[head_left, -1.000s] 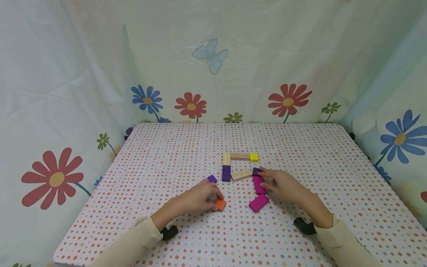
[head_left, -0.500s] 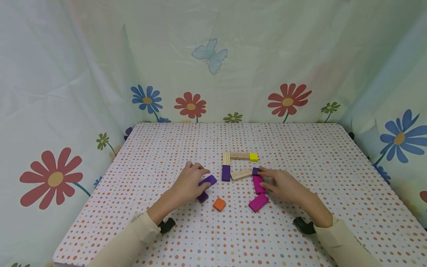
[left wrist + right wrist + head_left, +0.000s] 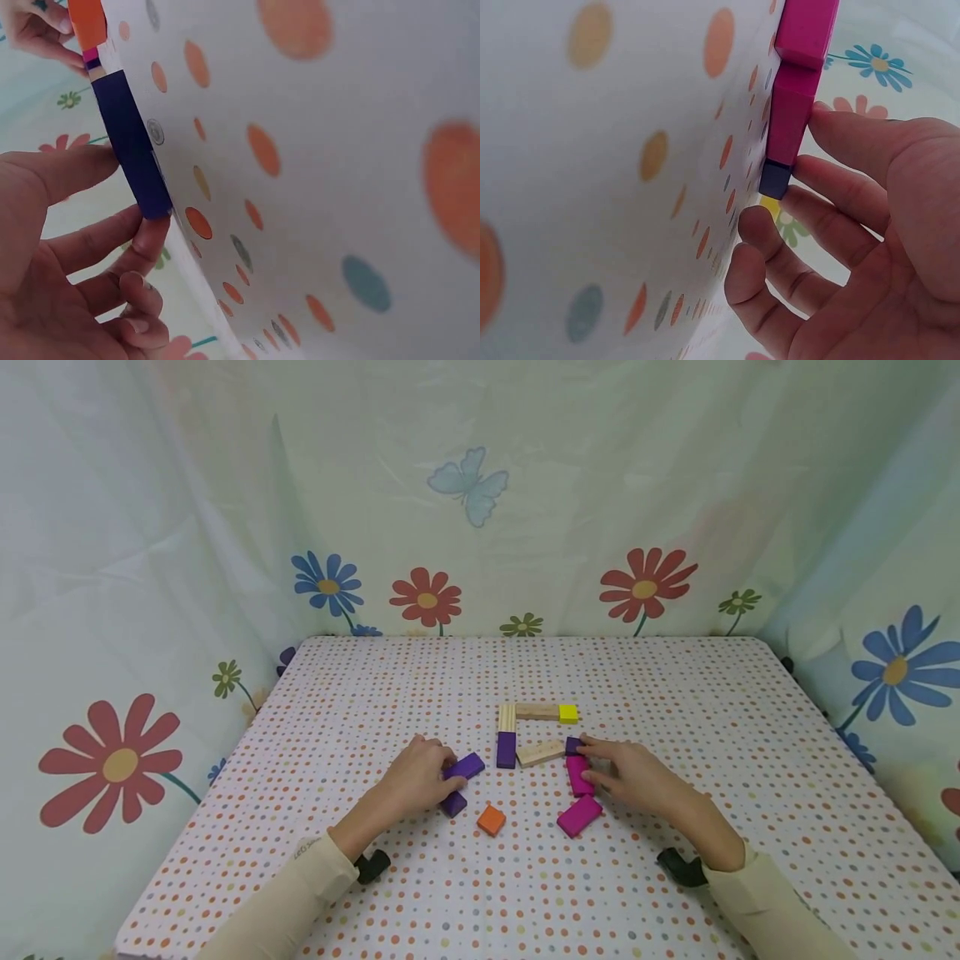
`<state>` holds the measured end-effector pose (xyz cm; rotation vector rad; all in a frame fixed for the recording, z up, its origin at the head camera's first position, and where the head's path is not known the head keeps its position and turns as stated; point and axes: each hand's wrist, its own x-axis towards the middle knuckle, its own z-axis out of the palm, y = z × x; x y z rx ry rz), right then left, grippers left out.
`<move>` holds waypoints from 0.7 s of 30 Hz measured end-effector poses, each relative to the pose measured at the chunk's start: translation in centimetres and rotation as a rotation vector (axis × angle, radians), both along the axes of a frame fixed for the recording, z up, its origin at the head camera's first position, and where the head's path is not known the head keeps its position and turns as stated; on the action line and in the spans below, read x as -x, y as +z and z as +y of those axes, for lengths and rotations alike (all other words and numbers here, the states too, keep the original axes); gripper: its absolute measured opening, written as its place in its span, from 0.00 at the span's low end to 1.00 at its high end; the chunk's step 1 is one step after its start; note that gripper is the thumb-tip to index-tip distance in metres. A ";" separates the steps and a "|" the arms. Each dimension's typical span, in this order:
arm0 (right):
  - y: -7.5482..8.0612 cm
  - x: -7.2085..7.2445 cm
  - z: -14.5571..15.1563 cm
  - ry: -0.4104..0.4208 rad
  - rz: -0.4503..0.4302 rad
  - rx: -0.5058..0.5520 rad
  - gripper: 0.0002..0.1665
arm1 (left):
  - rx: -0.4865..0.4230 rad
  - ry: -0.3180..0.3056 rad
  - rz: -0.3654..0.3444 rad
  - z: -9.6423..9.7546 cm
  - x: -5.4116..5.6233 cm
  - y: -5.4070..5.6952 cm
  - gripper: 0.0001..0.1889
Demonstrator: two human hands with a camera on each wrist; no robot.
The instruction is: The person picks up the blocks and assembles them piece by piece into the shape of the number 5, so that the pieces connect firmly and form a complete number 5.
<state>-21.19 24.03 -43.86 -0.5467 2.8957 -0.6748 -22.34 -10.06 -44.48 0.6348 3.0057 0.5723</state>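
My left hand (image 3: 414,779) is at two purple wooden blocks on the table. Its thumb and fingers pinch the farther purple block (image 3: 467,765), which lies slanted. A second purple block (image 3: 453,804) lies just nearer, partly hidden by the hand. In the left wrist view the thumb touches the dark purple surface (image 3: 124,112), with fingertips at its far end. My right hand (image 3: 633,774) rests its thumb at a magenta block (image 3: 790,120) and a forefinger at a small dark purple block (image 3: 775,180). Its other fingers are loosely bent.
An orange block (image 3: 491,820) lies between the hands, and another magenta block (image 3: 580,816) near the right thumb. Behind are a purple block (image 3: 506,750), plain wood blocks (image 3: 538,712) and a yellow block (image 3: 568,714) in an angular outline. The dotted tabletop (image 3: 375,693) surrounds them.
My left hand has left the orange block and moved back and left to the purple blocks, its fingers lowering onto the farther one. My right hand stays in place.
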 end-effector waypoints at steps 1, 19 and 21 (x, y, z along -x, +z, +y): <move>0.0 0.0 0.0 0.000 0.000 0.001 0.28 | -0.003 0.005 -0.001 0.0 0.1 -0.1 0.17; -0.3 0.1 -0.1 -0.015 -0.003 -0.038 0.28 | 0.026 -0.216 0.130 2.7 -3.4 2.6 0.16; -0.3 0.1 -0.1 -0.011 -0.001 -0.039 0.28 | 0.044 -0.275 0.133 3.3 -4.0 2.6 0.16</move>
